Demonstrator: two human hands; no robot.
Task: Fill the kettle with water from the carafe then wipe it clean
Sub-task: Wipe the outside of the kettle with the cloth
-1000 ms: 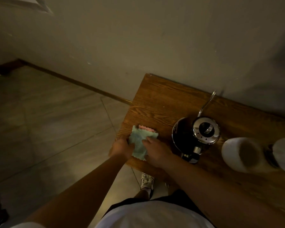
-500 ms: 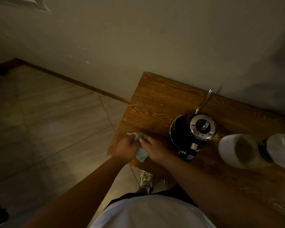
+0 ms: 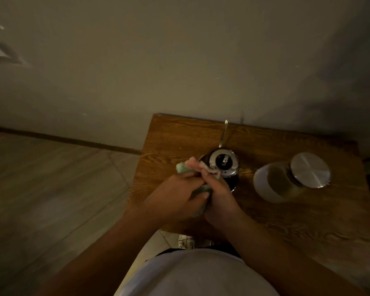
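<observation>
Kettle (image 3: 223,165) sits lidded near the table's (image 3: 286,227) left edge, spout toward the wall. Our left hand (image 3: 177,201) and right hand (image 3: 217,195) both clamp the bunched cloth (image 3: 185,166) beside it. Wiping looks imminent; next we press cloth against the body. Carafe (image 3: 271,184) stands apart, rightward.

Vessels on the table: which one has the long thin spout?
The kettle, the dark one with the shiny lid right beyond both hands holding the cloth. Its thin spout points at the wall. The carafe to its right shows none.
</observation>
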